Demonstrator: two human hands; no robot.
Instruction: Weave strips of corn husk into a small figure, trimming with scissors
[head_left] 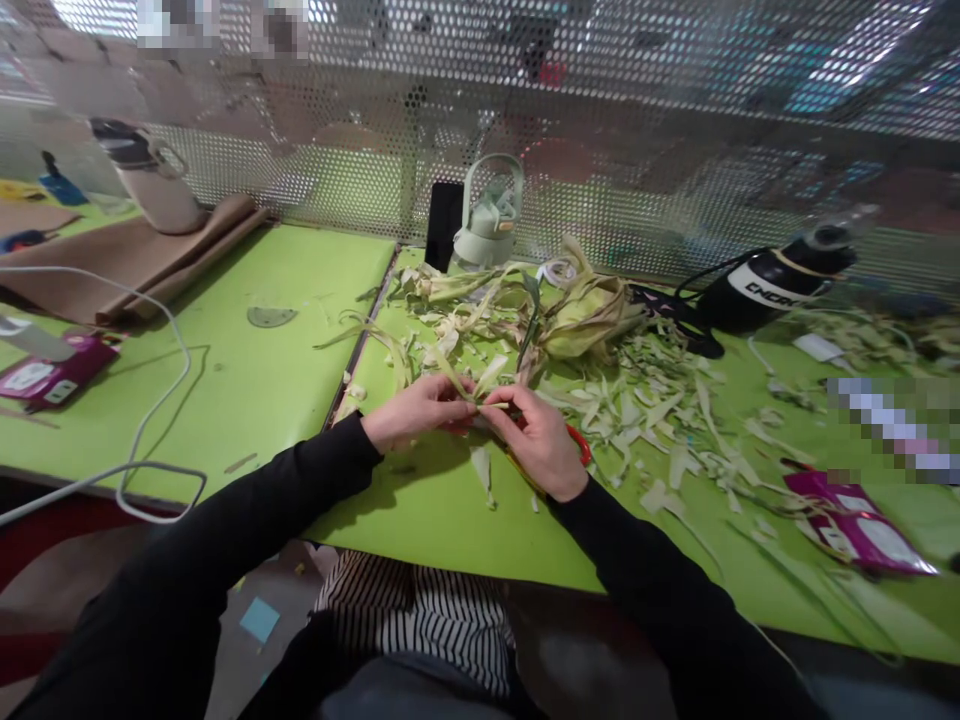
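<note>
Both hands meet over the green table point(420, 510), pinching pale green strips of corn husk point(491, 374) between their fingertips. My left hand point(421, 410) grips the husk from the left, fingers closed. From the right, my right hand point(541, 436) pinches it, thumb and forefinger together. A red-handled tool point(580, 445), probably scissors, lies partly hidden under my right hand. Just below the hands a loose husk piece point(482, 474) rests on the table. Behind them lies a bundle of corn husks point(589, 318), with many cut scraps point(622, 410) spread to the right.
A pale green bottle point(487, 240) and a dark phone point(444, 225) stand at the back against a perforated metal screen point(360, 150). A black bottle point(772, 285) leans right. Purple packets point(859, 520) lie at both sides. A white cable point(176, 345) loops across the left.
</note>
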